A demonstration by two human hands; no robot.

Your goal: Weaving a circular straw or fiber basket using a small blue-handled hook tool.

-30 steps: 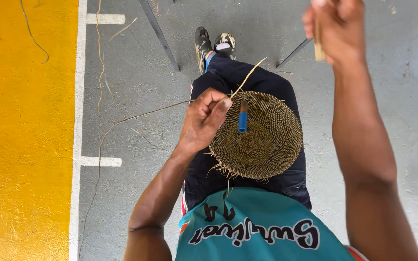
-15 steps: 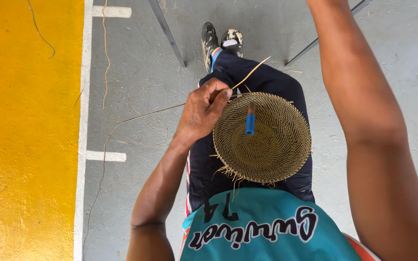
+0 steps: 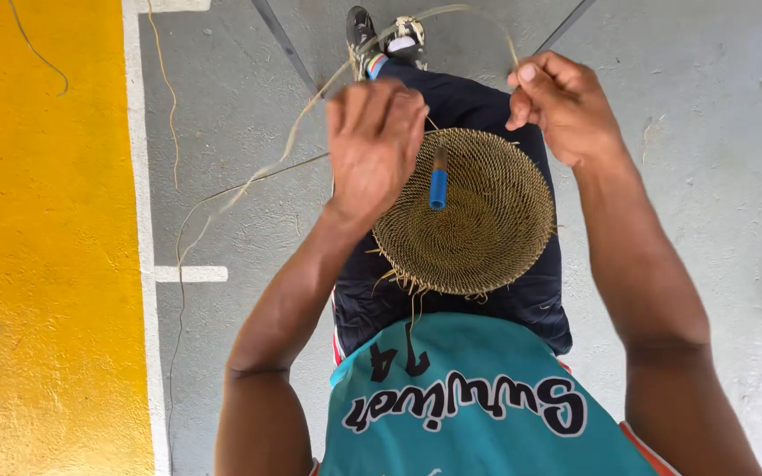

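- Head view looked down on a round woven disc (image 3: 478, 225) of thin tan fibre, which rested on the person's lap over dark trousers (image 3: 487, 308).
- A blue-handled tool (image 3: 437, 181) stood stuck in the disc near its upper edge.
- Left hand (image 3: 374, 145) hovered above the disc's upper left rim, fingers curled; whether it gripped anything could not be told.
- Right hand (image 3: 562, 106) pinched a long pale fibre strand (image 3: 310, 101) that arched over toward the left.
- Grey floor (image 3: 707, 132) lay beneath, with a yellow painted area (image 3: 41, 264) at the left.
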